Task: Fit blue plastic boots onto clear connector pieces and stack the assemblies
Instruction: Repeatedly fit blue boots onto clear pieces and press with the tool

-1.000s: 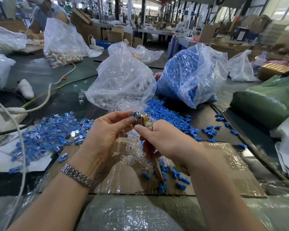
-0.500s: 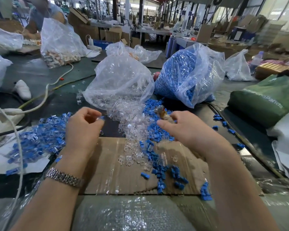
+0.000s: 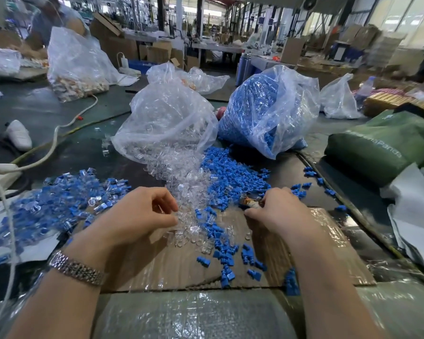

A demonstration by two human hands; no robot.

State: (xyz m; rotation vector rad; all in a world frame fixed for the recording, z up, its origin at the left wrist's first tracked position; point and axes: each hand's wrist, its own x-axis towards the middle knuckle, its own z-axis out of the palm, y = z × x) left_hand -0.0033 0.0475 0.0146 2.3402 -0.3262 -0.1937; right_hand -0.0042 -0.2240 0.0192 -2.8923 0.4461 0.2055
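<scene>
Both hands have come down and apart since the earlier frame: the left hand (image 3: 135, 217) now curls its fingers at the edge of the clear connector pieces (image 3: 189, 216), perhaps pinching one, though I cannot tell, and the right hand (image 3: 277, 211) holds a small brownish tool (image 3: 251, 200) over the cardboard (image 3: 171, 263). At 9 o'clock from the left hand lies the pile of finished assemblies (image 3: 56, 204); at 12 o'clock loose blue boots (image 3: 233, 174) spread from the blue bag (image 3: 267, 111), beside the clear bag (image 3: 167, 123).

Two hands (image 3: 137, 214), five plastic bags (image 3: 167, 123), uncountable loose blue boots (image 3: 230, 172).
</scene>
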